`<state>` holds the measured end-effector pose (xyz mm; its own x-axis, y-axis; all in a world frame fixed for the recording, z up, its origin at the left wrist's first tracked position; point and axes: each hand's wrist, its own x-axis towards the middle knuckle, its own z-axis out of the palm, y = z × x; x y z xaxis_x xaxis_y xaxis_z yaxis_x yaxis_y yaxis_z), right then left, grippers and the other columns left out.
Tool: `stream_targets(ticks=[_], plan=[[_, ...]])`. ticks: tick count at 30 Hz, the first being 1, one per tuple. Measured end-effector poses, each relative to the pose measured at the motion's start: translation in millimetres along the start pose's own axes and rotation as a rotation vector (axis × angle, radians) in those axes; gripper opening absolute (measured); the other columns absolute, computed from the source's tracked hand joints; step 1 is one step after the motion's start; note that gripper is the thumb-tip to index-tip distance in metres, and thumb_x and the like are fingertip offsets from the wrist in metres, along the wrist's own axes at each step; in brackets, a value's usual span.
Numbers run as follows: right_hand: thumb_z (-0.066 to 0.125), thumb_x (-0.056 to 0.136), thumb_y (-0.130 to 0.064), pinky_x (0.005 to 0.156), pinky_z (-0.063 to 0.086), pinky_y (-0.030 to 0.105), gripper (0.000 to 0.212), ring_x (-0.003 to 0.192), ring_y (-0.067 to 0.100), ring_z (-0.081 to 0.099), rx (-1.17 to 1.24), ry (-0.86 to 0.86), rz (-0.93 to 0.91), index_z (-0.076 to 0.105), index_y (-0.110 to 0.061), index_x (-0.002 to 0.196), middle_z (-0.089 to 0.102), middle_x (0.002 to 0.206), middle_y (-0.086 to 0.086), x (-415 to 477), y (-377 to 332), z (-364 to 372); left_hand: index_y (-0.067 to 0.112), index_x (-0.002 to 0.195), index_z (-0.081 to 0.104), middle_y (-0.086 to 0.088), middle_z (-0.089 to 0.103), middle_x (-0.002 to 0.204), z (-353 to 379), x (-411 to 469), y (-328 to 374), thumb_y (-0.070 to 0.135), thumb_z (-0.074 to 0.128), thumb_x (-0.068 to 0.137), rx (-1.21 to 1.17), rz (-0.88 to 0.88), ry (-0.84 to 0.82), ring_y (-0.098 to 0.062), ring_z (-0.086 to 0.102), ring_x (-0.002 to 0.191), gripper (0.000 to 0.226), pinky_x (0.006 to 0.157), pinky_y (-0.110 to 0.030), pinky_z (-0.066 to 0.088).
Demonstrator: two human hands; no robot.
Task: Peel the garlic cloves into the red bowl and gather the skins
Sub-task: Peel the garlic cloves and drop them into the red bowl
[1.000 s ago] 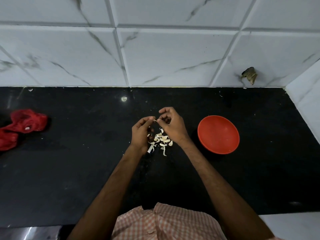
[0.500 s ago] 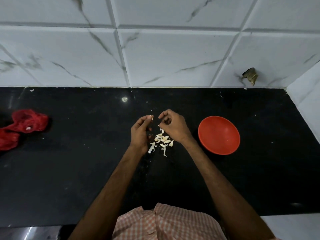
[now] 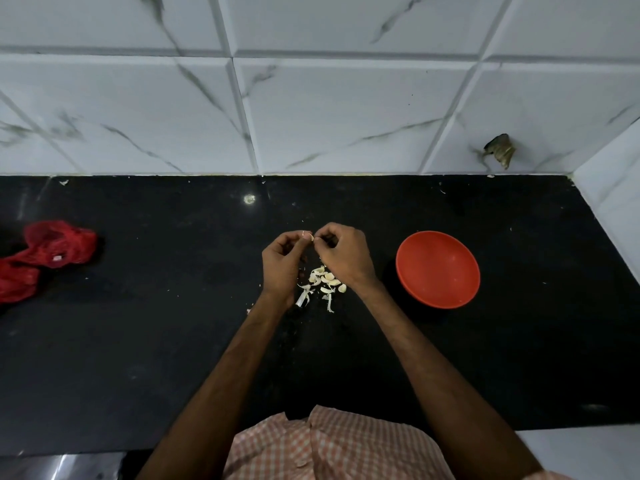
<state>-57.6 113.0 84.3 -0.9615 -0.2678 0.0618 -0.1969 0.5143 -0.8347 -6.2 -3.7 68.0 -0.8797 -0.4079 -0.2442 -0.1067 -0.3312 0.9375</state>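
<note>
L hand [image 3: 282, 263] and R hand [image 3: 343, 255] are back together vs 0.5 s ago. Fingertips of both pinch one garlic clove [image 3: 309, 236] above the counter [image 3: 138, 341]. Judged: peel resumes. Clove/skin pile [image 3: 325, 281] lies below; red bowl [image 3: 438, 270], to the right, looks empty.

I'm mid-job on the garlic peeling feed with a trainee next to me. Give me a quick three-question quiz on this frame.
1. True or false: the red bowl already holds peeled cloves.
2. Where does the garlic pile lie? A) in the bowl; B) on the black counter, between the wrists; C) on the counter, right of the bowl.
3. The left hand and the right hand together pinch one garlic clove. Which hand is nearer the bowl?

Key: 1. False, the bowl looks empty. 2. B. 3. The right hand.
</note>
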Motion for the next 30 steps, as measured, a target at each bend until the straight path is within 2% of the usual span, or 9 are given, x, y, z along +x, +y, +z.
stream_targets(ticks=[2,5,9,12,15,19,24,30], plan=[[0.072,0.086,-0.024,0.064,0.058,0.033,0.011,0.066,0.008,0.067,-0.001,0.025,0.002,0.073,-0.016,0.079,0.07,0.071,-0.008,0,0,0,0.001,0.103,0.069,0.001,0.066,0.076,1,-1,0,0.011,0.067,0.093,0.055,0.024,-0.02,-0.004,0.055,0.058,0.014,0.045,-0.017,0.042],[0.075,0.084,-0.02,0.063,0.056,0.026,0.009,0.064,0.006,0.066,0.032,0.018,-0.011,0.074,-0.014,0.078,0.07,0.069,-0.007,1,0,-4,0.005,0.1,0.07,0.001,0.062,0.072,1,-1,2,0.012,0.067,0.093,0.037,-0.005,-0.031,-0.006,0.052,0.058,0.01,0.039,-0.021,0.038],[0.075,0.084,-0.015,0.06,0.05,0.016,0.006,0.06,0.0,0.063,0.074,-0.001,-0.016,0.075,-0.013,0.078,0.069,0.068,-0.009,2,0,-5,0.004,0.103,0.07,-0.003,0.064,0.081,-1,-1,4,0.014,0.067,0.092,-0.032,-0.091,-0.056,-0.007,0.053,0.063,0.014,0.04,-0.02,0.035],[0.074,0.085,-0.015,0.059,0.048,0.015,0.006,0.061,0.0,0.061,0.108,-0.019,-0.006,0.073,-0.015,0.079,0.067,0.068,-0.01,3,1,-6,0.011,0.102,0.071,0.0,0.064,0.082,-2,-1,6,0.015,0.067,0.093,-0.088,-0.138,-0.09,-0.008,0.05,0.062,0.011,0.04,-0.02,0.034],[0.073,0.085,-0.015,0.056,0.047,0.018,0.007,0.057,0.001,0.059,0.144,-0.05,0.007,0.071,-0.016,0.078,0.066,0.067,-0.009,4,2,-8,0.01,0.111,0.067,0.001,0.062,0.076,-1,-1,8,0.011,0.066,0.094,-0.032,-0.039,-0.076,-0.008,0.052,0.059,0.017,0.038,-0.02,0.036],[0.072,0.085,-0.015,0.057,0.047,0.018,0.005,0.056,-0.001,0.058,0.132,-0.051,0.008,0.072,-0.014,0.08,0.066,0.067,-0.01,5,2,-11,0.005,0.109,0.07,-0.011,0.062,0.075,0,-2,6,0.008,0.063,0.096,0.1,0.111,-0.076,-0.017,0.052,0.056,0.014,0.039,-0.024,0.04],[0.071,0.087,-0.017,0.061,0.049,0.017,0.004,0.062,-0.002,0.059,0.088,-0.07,-0.006,0.073,-0.015,0.083,0.067,0.071,-0.008,8,3,-16,0.008,0.106,0.073,-0.017,0.062,0.078,-1,-2,6,0.009,0.062,0.096,0.112,0.097,-0.106,-0.015,0.054,0.06,0.014,0.04,-0.024,0.043],[0.071,0.087,-0.017,0.068,0.055,0.023,0.005,0.07,0.004,0.064,0.065,-0.091,-0.028,0.073,-0.013,0.085,0.07,0.077,-0.005,9,3,-19,0.005,0.105,0.072,-0.005,0.069,0.082,-2,-1,7,0.005,0.061,0.096,0.108,0.096,-0.096,-0.01,0.056,0.061,0.014,0.04,-0.023,0.045]])
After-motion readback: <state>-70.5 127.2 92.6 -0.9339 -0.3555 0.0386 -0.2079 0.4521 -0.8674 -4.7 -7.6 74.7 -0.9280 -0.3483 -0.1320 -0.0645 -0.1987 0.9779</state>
